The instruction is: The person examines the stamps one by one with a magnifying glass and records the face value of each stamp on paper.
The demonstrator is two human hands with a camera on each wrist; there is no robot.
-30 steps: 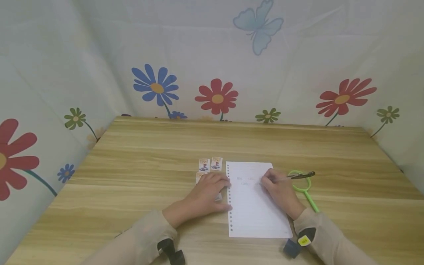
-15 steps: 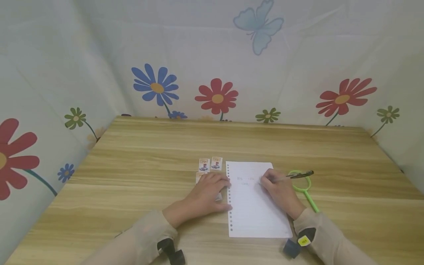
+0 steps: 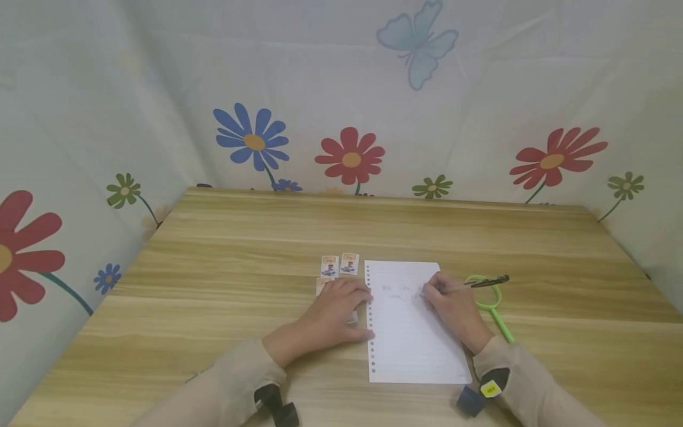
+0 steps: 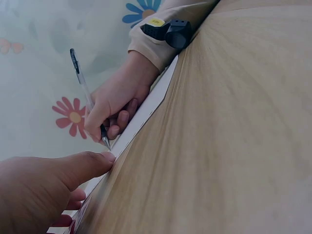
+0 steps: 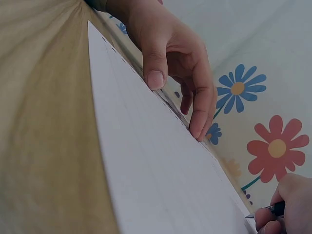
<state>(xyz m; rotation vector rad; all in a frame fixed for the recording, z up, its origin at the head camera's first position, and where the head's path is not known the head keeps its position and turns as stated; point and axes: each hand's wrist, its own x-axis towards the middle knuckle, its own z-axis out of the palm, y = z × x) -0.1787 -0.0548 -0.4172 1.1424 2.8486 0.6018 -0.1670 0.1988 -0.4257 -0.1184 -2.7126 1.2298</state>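
A white sheet of lined paper [image 3: 411,350] with punched holes along its left edge lies on the table, bearing two short rows of faint handwriting near the top. My right hand [image 3: 458,308] pinches a pen [image 3: 482,282], its tip down at the second row. In the left wrist view the pen [image 4: 78,66] is clear-barrelled with a black cap end. My left hand [image 3: 332,311] rests at the holed edge, thumb and fingertips on the paper's margin. Small picture cards [image 3: 349,263] lie beyond and partly beneath that hand.
A green-rimmed magnifying glass [image 3: 500,323] lies right of the paper, partly behind my right hand. The wooden table [image 3: 240,237] reaches back to a flower-printed cloth [image 3: 299,77]. Dark wrist devices [image 3: 280,406] sit on both sleeves.
The pen's upper end shifts slightly left, then back right, as my right hand makes small movements at the second row. My left hand stays in place on the paper's edge.
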